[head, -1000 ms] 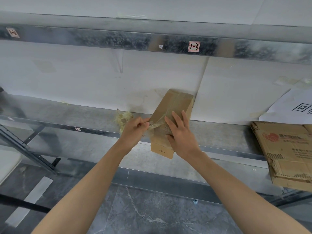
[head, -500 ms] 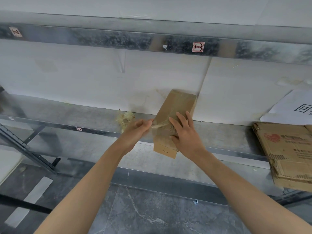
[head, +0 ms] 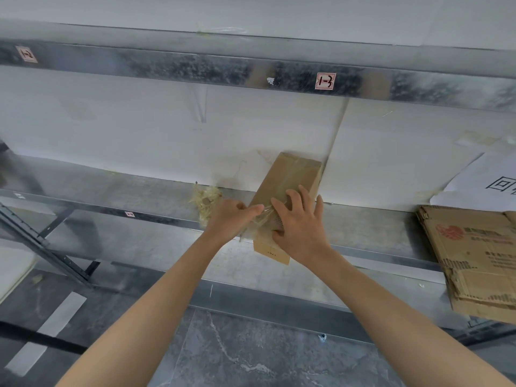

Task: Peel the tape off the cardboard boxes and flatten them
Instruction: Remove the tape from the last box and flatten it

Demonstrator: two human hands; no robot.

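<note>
- On the metal shelf (head: 139,196), the small cardboard box (head: 293,177) lies at an angle, far end toward the white back wall. Its near end seems to overhang the shelf's front lip.
- Left hand (head: 229,219) pinches a stretched strand of clear tape (head: 258,222) at the box's left edge, fingers curled on it.
- Right hand (head: 300,230) lies flat on the box top, fingers (head: 305,195) spread and straight: pressing, not gripping.
- Tape is partly lifted and bunched into a thin string. The rest clings across the box face. Box not yet flattened.
- Step in hand, my read: stripping the tape off the side.
- To do it well:
  - pull low and back along the tape line, not straight up, so it's less likely to snap or tear the paper face
  - regrip close to the peel line as the strand stretches
  - hold down just behind the peel front so the box can't slide off the lip
- Risk: the stringy tape snaps and leaves a stub to pick at.
- Nearby: wad of peeled tape (head: 206,201) just left of the left hand; flattened cardboard (head: 474,258) far right, well apart.
</note>
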